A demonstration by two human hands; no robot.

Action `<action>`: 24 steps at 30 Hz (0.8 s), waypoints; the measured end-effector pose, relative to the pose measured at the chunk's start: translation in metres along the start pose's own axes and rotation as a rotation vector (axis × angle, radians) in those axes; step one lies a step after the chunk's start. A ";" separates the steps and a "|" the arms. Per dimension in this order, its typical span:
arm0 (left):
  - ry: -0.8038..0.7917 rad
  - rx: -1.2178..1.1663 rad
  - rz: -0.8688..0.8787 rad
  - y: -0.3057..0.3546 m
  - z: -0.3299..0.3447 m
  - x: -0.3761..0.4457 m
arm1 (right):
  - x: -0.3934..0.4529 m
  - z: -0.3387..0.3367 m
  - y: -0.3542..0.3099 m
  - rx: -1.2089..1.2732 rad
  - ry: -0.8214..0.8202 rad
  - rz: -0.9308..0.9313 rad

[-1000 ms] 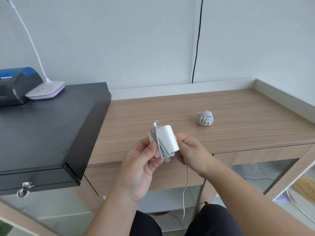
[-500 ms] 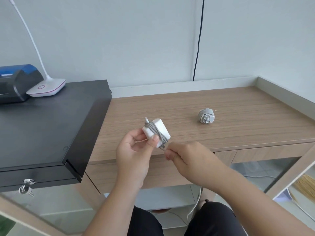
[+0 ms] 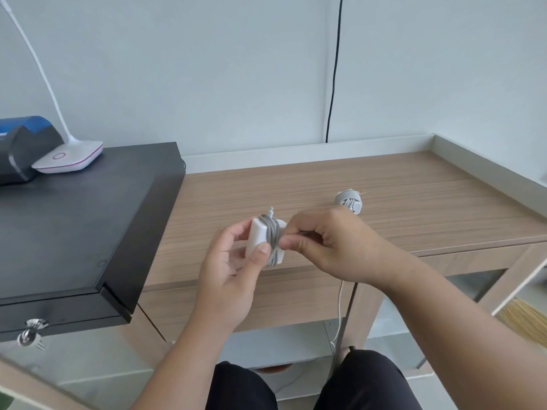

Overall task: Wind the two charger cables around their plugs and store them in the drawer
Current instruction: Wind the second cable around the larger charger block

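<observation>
White plug (image 3: 258, 238) under grey cable (image 3: 271, 236), wood-grain brown desk (image 3: 414, 202), black cabinet (image 3: 74, 220), pink-trimmed white lamp base (image 3: 69, 156)

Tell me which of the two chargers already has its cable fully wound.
The small charger bundle lying alone on the wooden desk. The white charger in the hands still has loose cable hanging below the desk edge.
</observation>
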State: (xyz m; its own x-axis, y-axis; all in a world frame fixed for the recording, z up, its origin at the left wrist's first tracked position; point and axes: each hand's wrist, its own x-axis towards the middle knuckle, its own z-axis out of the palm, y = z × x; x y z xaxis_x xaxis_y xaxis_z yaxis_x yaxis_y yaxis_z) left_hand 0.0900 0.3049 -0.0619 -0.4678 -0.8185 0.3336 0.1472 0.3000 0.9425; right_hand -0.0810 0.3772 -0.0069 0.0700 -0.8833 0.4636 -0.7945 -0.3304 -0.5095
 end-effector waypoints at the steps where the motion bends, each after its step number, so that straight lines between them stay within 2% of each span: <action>1: -0.019 -0.022 -0.014 0.000 0.001 -0.001 | 0.000 0.002 0.001 0.029 0.016 -0.002; 5: -0.019 -0.124 -0.049 0.001 0.007 -0.003 | -0.002 0.005 0.002 0.108 0.066 0.031; 9: 0.054 -0.499 -0.220 0.004 0.012 -0.004 | -0.001 0.004 0.010 0.134 0.135 0.133; 12: 0.118 -0.723 -0.325 0.011 0.014 -0.002 | -0.003 0.011 0.020 0.249 0.002 0.189; 14: 0.125 -0.786 -0.350 0.013 0.014 0.000 | -0.005 0.018 0.024 0.287 -0.072 0.216; 16: 0.114 -0.699 -0.325 0.014 0.015 0.000 | -0.004 0.018 0.027 0.295 -0.049 0.236; 18: 0.086 -0.506 -0.246 0.011 0.013 -0.001 | 0.000 0.010 0.028 0.283 -0.040 0.243; 24: -0.204 0.258 0.110 -0.001 -0.009 -0.001 | 0.013 -0.002 0.021 0.041 -0.286 0.310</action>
State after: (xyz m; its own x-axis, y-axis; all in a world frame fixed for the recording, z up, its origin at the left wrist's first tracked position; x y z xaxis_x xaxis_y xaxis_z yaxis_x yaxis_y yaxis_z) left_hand 0.0984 0.3015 -0.0630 -0.6301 -0.6671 0.3973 -0.0069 0.5165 0.8563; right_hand -0.0981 0.3600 -0.0102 0.0004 -0.9978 0.0666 -0.7798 -0.0420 -0.6246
